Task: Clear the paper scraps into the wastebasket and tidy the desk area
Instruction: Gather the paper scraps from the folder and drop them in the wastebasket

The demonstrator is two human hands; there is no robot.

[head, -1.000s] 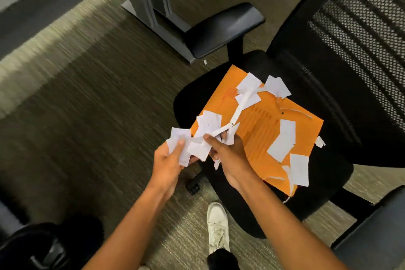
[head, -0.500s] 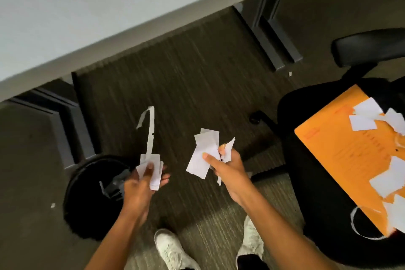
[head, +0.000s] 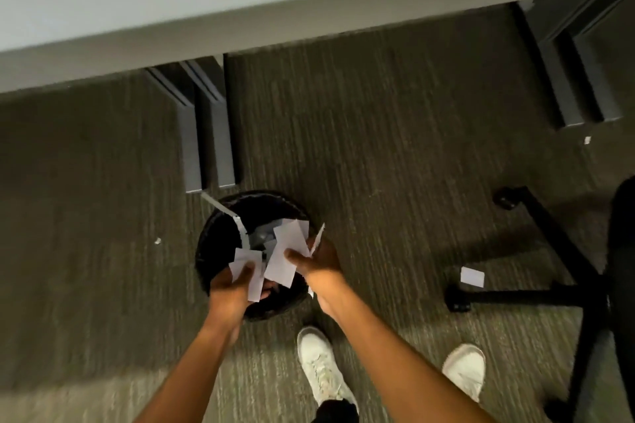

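Hands over black wastebasket (head: 220,240), left hand (head: 232,288) fingers and right hand (head: 321,263) fingers pinching paper scraps (head: 285,254).

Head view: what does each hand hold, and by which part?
Left hand pinches small white paper scraps at their lower edge; right hand pinches larger white paper scraps near their lower right edge.

Two hands (head: 233,288), one wastebasket (head: 220,233), two shoes (head: 319,364).

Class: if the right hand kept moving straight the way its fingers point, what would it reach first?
Probably the open wastebasket; the right hand, holding paper scraps, sits over its rim, though depth is unclear.
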